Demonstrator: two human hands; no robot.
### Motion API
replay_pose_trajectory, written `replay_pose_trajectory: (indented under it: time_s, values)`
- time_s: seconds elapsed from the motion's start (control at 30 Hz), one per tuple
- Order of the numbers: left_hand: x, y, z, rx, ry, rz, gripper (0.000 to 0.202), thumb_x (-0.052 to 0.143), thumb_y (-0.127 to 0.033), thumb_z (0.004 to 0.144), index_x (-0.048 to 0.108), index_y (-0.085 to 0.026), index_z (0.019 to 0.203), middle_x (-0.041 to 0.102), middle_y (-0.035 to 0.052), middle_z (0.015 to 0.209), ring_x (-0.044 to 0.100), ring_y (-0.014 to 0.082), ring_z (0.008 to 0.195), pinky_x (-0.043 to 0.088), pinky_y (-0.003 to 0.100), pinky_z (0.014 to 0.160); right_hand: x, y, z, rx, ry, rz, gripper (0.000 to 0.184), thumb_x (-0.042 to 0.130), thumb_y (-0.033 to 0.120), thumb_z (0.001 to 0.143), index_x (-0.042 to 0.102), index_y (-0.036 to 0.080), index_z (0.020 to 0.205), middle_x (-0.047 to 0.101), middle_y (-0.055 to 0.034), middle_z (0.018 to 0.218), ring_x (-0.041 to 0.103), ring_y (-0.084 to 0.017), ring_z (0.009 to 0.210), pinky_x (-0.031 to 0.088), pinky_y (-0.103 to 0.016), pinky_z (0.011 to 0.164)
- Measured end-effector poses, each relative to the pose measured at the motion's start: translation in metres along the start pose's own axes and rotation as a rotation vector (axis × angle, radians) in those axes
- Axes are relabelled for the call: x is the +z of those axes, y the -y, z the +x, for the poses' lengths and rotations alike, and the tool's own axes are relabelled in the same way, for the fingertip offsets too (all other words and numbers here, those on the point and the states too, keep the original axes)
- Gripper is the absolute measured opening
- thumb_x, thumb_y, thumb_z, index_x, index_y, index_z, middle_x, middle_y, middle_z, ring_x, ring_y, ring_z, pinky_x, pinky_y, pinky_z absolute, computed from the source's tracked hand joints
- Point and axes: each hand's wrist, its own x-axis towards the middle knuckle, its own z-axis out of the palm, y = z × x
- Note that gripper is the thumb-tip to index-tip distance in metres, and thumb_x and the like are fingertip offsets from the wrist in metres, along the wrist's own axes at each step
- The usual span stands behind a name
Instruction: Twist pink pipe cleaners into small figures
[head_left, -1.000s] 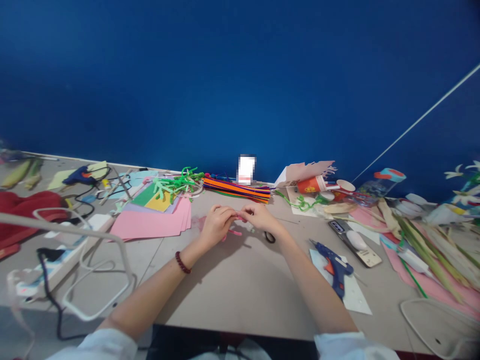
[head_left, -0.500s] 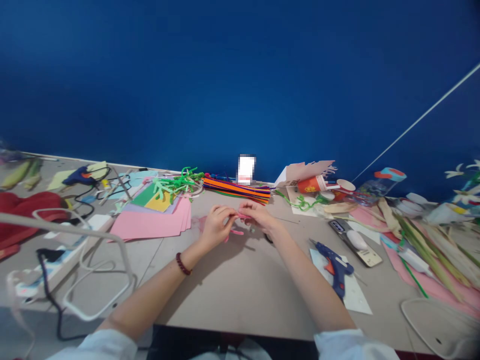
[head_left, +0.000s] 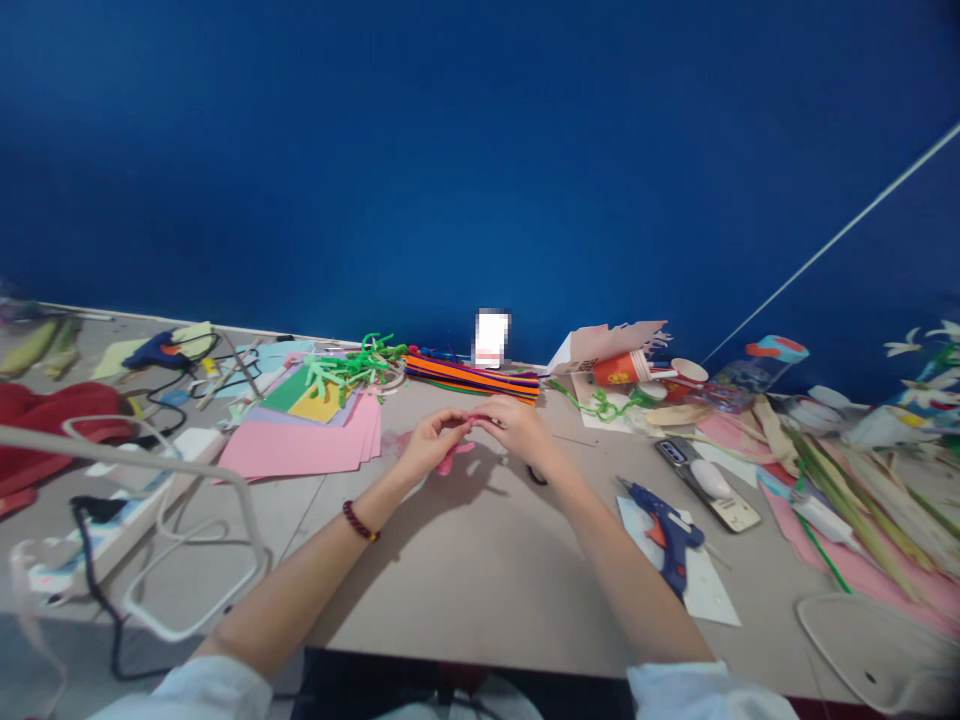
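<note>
My left hand (head_left: 433, 441) and my right hand (head_left: 516, 427) meet over the middle of the grey table (head_left: 480, 590), fingertips pinched together on a pink pipe cleaner (head_left: 456, 457) whose bent end hangs below my left fingers. A dark bead bracelet (head_left: 360, 521) circles my left wrist. Black scissors (head_left: 537, 475) lie half hidden under my right wrist. A bundle of coloured pipe cleaners (head_left: 474, 378) lies just behind my hands.
Pink and coloured paper sheets (head_left: 307, 438) with green pipe cleaners (head_left: 352, 365) lie to the left. A blue glue gun (head_left: 666, 530) on white paper, a phone (head_left: 709, 485), a tipped red paper cup (head_left: 621, 370) and long leaves (head_left: 862, 500) sit right. A power strip (head_left: 105, 530) and cables lie left.
Both hands lifted slightly and moved a little toward the far side, still pinching the pink pipe cleaner; its loose end now hangs under the left hand.
</note>
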Motion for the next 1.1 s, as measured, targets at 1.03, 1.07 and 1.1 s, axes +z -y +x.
replay_pose_trajectory:
  time_s: [1.03, 1.07, 1.1]
  values:
    - [-0.012, -0.002, 0.003, 0.559, -0.064, 0.845, 0.02, 0.046, -0.021, 0.087, 0.067, -0.02, 0.086, 0.068, 0.0049, 0.086, 0.06, 0.0172, 0.082, 0.039, 0.036, 0.084, 0.003, -0.002, -0.002, 0.284, 0.154, 0.181, 0.016, 0.061, 0.017, 0.078, 0.067, 0.019, 0.093, 0.067, -0.0038, 0.09, 0.06, -0.016, 0.079, 0.043, -0.027, 0.071]
    - [-0.012, -0.002, 0.004, 0.494, -0.04, 0.75, 0.02, 0.048, -0.024, 0.086, 0.067, -0.019, 0.084, 0.068, 0.0049, 0.084, 0.061, 0.0173, 0.081, 0.041, 0.034, 0.081, 0.001, 0.0, -0.001, 0.228, 0.139, 0.102, 0.02, 0.059, 0.014, 0.079, 0.066, 0.02, 0.097, 0.067, -0.0049, 0.095, 0.06, -0.017, 0.084, 0.043, -0.028, 0.074]
    - [-0.011, -0.003, 0.004, 0.426, -0.017, 0.648, 0.02, 0.049, -0.028, 0.085, 0.067, -0.019, 0.082, 0.067, 0.0048, 0.082, 0.061, 0.0173, 0.079, 0.043, 0.032, 0.077, -0.001, 0.002, -0.001, 0.176, 0.126, 0.039, 0.023, 0.057, 0.012, 0.081, 0.065, 0.02, 0.1, 0.066, -0.006, 0.099, 0.059, -0.017, 0.089, 0.043, -0.028, 0.076]
